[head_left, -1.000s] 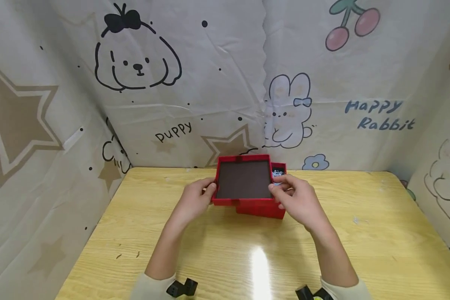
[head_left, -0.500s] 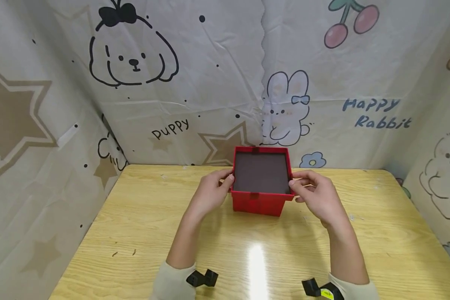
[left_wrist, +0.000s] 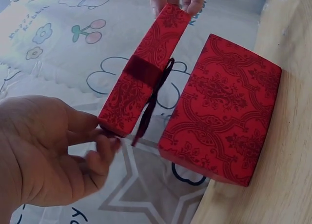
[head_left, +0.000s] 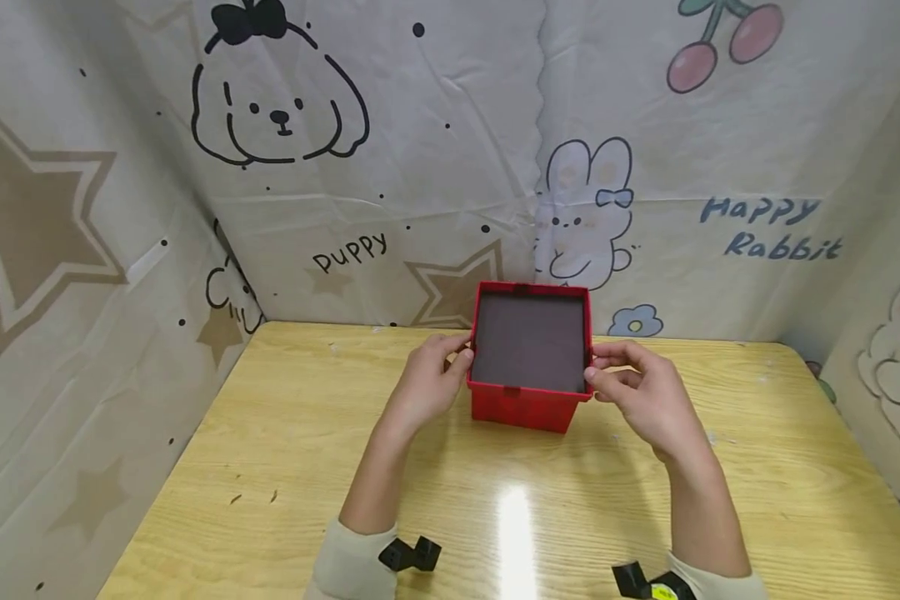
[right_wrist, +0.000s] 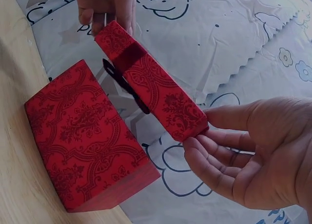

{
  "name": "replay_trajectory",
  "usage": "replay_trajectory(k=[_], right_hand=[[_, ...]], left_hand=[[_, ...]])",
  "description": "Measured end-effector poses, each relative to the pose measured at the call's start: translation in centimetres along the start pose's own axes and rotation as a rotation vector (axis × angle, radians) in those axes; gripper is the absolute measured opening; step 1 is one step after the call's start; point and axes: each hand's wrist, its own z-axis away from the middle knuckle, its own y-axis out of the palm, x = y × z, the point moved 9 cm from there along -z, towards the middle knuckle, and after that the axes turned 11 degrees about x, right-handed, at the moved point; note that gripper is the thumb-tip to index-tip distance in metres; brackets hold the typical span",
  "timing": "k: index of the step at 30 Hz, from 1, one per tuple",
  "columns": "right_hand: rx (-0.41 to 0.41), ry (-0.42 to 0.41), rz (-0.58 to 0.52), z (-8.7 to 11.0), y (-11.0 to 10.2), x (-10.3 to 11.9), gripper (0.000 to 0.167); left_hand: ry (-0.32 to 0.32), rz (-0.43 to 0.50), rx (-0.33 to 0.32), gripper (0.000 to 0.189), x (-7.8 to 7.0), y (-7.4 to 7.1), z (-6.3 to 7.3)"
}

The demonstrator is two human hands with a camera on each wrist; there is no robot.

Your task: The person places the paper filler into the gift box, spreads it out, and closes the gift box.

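Note:
My left hand (head_left: 431, 383) and right hand (head_left: 645, 392) hold a red box lid (head_left: 528, 342) between them by its opposite short ends, thumbs on the near side. Its dark, plain inside faces me in the head view. Below it on the table stands a red box (head_left: 523, 410), its opening hidden behind the lid. Both wrist views show a gap between the lid (left_wrist: 122, 97) and the box (left_wrist: 219, 107). Dark red floral patterning covers both pieces. Across the lid's rim runs a dark ribbon band (right_wrist: 130, 57), and a thin ribbon bow (right_wrist: 124, 85) hangs beneath.
The light wood table (head_left: 307, 467) carries a few small dark specks at the left. Behind it and along both sides hangs a pale printed cloth (head_left: 420, 167), close to the table's back edge and to the lid.
Both hands have carried the lid rightward over the box, then tipped it slightly more toward me. The bluish-white contents seen in the box a second ago are now covered from view.

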Motion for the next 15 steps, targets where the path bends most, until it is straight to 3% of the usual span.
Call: replay_trajectory(k=[5,8,11,15], right_hand=[[-0.035,-0.057,0.003,0.5,-0.4,0.9,0.057],[-0.045,-0.085,0.011,0.6,-0.5,1.4,0.063],[-0.050,-0.100,0.013,0.7,-0.5,1.7,0.064],[-0.055,-0.150,-0.043,0.7,-0.7,2.0,0.057]], left_hand=[[0.090,-0.014,-0.088,0.046,-1.2,-0.7,0.3],[0.128,-0.014,-0.102,0.054,-1.7,-0.8,0.4],[0.143,-0.002,-0.060,0.066,-1.9,-0.5,0.4],[0.165,0.085,0.051,0.082,-1.8,0.3,0.4]])
